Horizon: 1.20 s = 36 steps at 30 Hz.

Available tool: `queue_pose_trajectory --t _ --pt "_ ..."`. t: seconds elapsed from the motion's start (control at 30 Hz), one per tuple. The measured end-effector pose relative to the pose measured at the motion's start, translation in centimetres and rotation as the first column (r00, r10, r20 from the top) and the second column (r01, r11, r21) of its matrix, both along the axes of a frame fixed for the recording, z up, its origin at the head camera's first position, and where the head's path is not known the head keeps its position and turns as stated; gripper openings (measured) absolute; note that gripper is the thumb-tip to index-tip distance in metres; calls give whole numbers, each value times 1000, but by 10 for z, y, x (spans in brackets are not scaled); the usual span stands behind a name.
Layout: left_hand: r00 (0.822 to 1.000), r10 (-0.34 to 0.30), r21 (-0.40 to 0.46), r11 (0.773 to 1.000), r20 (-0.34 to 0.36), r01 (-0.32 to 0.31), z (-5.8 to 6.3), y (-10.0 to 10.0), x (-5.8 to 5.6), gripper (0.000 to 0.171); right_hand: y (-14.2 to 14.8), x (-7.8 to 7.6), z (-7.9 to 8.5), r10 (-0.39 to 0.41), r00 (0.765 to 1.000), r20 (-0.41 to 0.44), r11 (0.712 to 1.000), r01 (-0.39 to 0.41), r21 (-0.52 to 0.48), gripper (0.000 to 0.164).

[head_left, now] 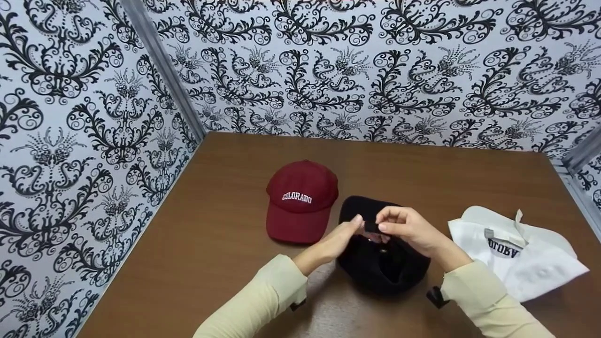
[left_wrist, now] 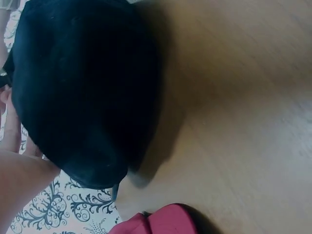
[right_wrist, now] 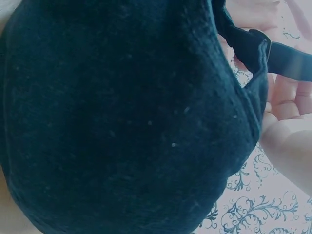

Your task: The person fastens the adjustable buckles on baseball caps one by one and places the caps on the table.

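Observation:
A black cap (head_left: 375,277) is between my two hands in the head view, its opening facing up and its brim beyond the hands. My left hand (head_left: 340,239) grips the cap at its back edge, thumb on top. My right hand (head_left: 413,230) pinches the black back strap (head_left: 371,227) between thumb and fingers. In the right wrist view the strap runs through a metal buckle (right_wrist: 266,44), and the dark crown fills most of the picture. The left wrist view is also largely covered by the crown (left_wrist: 87,87), which hides most of the fingers.
A red cap (head_left: 300,202) lettered COLORADO lies just left of the black one. At the right, a white cap (head_left: 540,234) lies upturned with white paper or cloth (head_left: 540,272) about it. Patterned walls (head_left: 328,70) border the brown wooden table (head_left: 211,225).

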State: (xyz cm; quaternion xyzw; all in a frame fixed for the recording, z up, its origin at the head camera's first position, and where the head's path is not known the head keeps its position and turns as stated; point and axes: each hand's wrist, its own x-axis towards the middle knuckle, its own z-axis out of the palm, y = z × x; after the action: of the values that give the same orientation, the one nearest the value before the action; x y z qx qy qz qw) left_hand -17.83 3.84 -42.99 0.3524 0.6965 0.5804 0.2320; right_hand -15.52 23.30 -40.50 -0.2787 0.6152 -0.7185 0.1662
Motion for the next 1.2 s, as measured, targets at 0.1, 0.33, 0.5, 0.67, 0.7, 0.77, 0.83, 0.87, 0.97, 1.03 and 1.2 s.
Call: queue_pose_trajectory --t 0.1,0.33,0.5,0.67,0.7,0.77,0.83,0.87,0.97,1.03,1.2 --pt "994 -7 -116 993 -105 -5 -6 4 0 33 1 1 1 -1 1000 12 1000 1 10 18" --pt "945 -23 -317 944 -325 -87 -5 10 5 25 1 0 0 -35 999 -11 997 36 71 19" --pt "959 11 -316 943 -283 -104 -5 10 6 25 3 0 -2 -50 998 -28 992 53 112 20" --pt "964 24 -303 947 -265 -106 -6 9 6 17 6 0 -3 -60 997 -44 984 66 164 22" --pt "964 25 -302 947 -264 -107 -6 9 6 16 6 0 -3 -57 997 -45 983 64 174 22" --pt "962 24 -307 945 -273 -111 -6 9 6 15 7 0 -2 -51 998 -39 981 57 187 20" --pt "960 24 -308 945 -280 -114 -7 8 5 15 7 0 -2 -42 999 -30 980 47 192 18" --pt "959 25 -307 945 -283 -115 -7 8 5 14 7 0 -2 -37 999 -26 981 41 192 16" --pt "958 24 -287 951 -285 -110 -8 7 5 13 8 0 -3 -41 999 -14 981 43 191 9" --pt "959 25 -270 957 -282 -104 -8 7 5 12 7 -1 -5 -55 998 -22 977 58 205 7" --pt "954 31 -252 961 -298 -110 -10 8 5 13 6 -2 -7 -101 992 -69 952 117 282 8"
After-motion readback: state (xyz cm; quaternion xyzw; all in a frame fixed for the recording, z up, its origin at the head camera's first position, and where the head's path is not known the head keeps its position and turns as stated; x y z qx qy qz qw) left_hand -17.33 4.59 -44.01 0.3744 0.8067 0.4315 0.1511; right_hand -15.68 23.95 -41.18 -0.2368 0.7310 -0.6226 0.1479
